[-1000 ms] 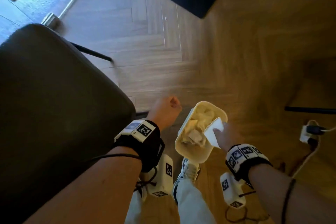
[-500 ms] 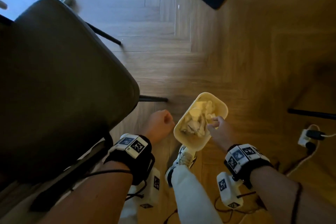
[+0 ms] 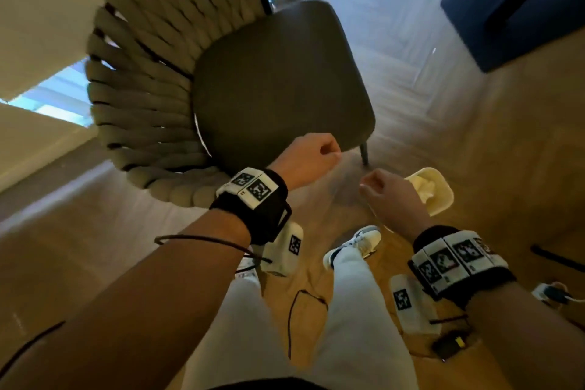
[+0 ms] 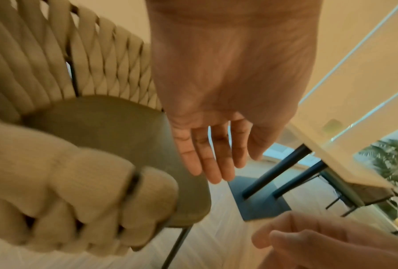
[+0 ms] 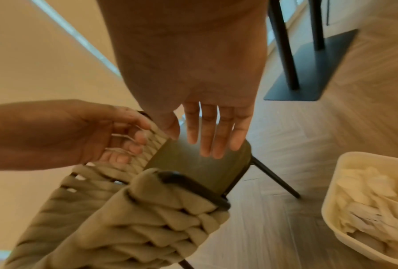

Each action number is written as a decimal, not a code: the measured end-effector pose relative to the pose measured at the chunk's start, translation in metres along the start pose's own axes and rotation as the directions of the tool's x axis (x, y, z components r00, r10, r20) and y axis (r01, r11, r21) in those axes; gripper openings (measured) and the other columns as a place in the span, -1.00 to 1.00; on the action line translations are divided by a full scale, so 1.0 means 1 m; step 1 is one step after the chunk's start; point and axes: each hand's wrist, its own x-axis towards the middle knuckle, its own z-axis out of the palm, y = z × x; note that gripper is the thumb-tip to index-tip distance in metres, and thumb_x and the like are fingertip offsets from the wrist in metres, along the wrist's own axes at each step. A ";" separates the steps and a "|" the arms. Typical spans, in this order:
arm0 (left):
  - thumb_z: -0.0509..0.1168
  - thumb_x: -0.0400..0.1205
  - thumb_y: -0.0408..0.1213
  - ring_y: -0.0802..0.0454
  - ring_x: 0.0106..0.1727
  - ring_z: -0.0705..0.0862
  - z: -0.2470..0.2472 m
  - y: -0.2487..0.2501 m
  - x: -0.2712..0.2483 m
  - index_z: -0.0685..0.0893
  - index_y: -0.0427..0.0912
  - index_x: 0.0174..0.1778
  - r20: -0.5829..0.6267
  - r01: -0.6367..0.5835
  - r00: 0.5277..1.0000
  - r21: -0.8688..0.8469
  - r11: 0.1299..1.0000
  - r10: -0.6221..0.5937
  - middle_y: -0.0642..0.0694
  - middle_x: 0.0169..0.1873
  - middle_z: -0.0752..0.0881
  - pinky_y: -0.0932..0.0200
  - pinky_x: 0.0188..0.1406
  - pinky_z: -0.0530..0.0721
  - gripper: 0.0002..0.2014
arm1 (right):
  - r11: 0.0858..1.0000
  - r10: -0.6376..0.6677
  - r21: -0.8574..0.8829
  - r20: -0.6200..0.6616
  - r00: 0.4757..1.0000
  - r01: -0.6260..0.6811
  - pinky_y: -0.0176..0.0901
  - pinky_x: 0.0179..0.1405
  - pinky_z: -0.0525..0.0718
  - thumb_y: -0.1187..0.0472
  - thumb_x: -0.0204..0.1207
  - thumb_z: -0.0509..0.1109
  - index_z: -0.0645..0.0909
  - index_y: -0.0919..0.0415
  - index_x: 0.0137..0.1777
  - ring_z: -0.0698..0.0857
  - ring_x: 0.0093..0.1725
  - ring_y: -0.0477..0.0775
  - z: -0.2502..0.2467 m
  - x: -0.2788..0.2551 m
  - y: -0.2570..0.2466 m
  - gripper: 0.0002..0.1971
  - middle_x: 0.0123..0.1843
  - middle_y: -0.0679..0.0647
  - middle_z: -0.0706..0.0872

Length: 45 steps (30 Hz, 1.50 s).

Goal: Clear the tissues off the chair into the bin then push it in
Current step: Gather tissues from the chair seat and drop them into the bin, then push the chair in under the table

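Observation:
The chair stands in the middle of the head view, with a dark bare seat (image 3: pixel 278 82) and a woven rope back (image 3: pixel 142 73); no tissue shows on the seat. The cream bin (image 3: pixel 444 199) sits on the floor to the right of the chair's front leg, with crumpled white tissues (image 3: pixel 422 187) inside. My left hand (image 3: pixel 311 157) hovers at the seat's near corner, and my right hand (image 3: pixel 383 193) hangs between the chair and the bin. In the wrist views the left hand (image 4: pixel 216 154) and the right hand (image 5: pixel 214 134) have relaxed fingers and hold nothing.
A dark flat table base (image 3: pixel 512 9) with two legs lies on the wood floor beyond the chair. A pale table top (image 3: pixel 38 9) fills the upper left. A plug and cable (image 3: pixel 550 293) lie at the right, behind the bin. My legs and one shoe (image 3: pixel 357 244) are below my hands.
My right hand has let the tissue fall into the bin and lifted away to the left. Both hands have risen toward the chair, and the view has swung onto the whole chair.

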 end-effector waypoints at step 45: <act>0.25 0.48 0.26 -0.17 0.16 0.63 -0.515 -0.315 0.034 0.56 -0.11 0.24 0.318 -0.586 0.730 0.747 0.314 0.605 -0.14 0.19 0.66 -0.08 0.16 0.56 -0.42 | 0.927 0.198 -0.248 -0.319 0.927 -0.283 0.06 -0.08 0.57 0.06 0.50 0.24 0.53 0.09 0.25 0.58 0.03 0.21 0.357 0.135 -0.437 -0.66 0.12 0.12 0.65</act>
